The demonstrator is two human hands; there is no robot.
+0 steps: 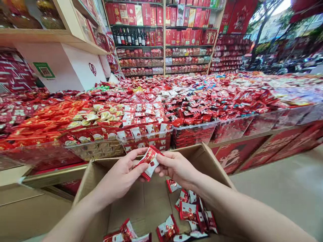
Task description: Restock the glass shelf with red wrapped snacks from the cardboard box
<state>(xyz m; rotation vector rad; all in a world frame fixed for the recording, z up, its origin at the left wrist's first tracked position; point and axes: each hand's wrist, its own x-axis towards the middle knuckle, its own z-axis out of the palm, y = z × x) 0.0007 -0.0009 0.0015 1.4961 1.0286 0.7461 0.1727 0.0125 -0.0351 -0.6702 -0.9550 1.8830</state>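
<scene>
Between my two hands is a red and white candy packet [151,162], tilted, above an open cardboard box [133,208]. My left hand [126,173] grips its left side, thumb on the front and fingers behind. At the packet's right edge, my right hand [176,166] pinches it between thumb and fingers. More packets of the same look lie on the box floor: a loose heap [189,211] at the right, a single packet [168,228] near the middle, and a few [126,231] at the front left.
Beyond the box runs a long display of clear plastic bins [194,129] piled with wrapped sweets. One bin holds matching red and white packets [145,117]. Wall shelves [165,37] with red boxes and bottles stand behind. Bare floor [277,191] shows at the right.
</scene>
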